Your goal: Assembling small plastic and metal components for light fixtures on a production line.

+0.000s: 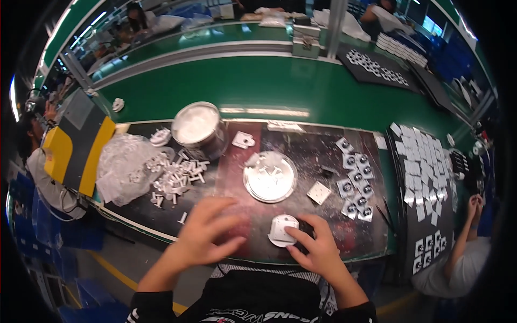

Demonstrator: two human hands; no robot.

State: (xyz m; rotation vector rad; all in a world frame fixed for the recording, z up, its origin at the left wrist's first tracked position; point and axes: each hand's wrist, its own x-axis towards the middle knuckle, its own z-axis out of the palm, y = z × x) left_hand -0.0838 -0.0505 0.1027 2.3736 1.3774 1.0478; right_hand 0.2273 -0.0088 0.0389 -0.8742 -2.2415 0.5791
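Note:
My right hand (pixel 318 245) has its thumb and index finger on the right edge of a white, rounded plastic part (pixel 281 229) near the front of the work mat. Just left of it, my left hand (pixel 207 234) hovers with fingers spread and nothing in them. Beyond both hands sits a shallow round metal dish (pixel 269 185) with a few small white pieces in it. A pile of white T-shaped plastic pieces (pixel 180 173) lies left of the dish. To the right rest a square white plate with small holes (pixel 319 192) and several white squares with black round centres (pixel 355 180).
A lidded round tub (pixel 199 126) and a clear plastic bag (pixel 124 167) stand at the left, beside a yellow and grey box (pixel 81 142). Black boards with white parts (pixel 423 172) lie at the right, where a co-worker's hands (pixel 474 207) show. A metal post (pixel 336 27) rises behind.

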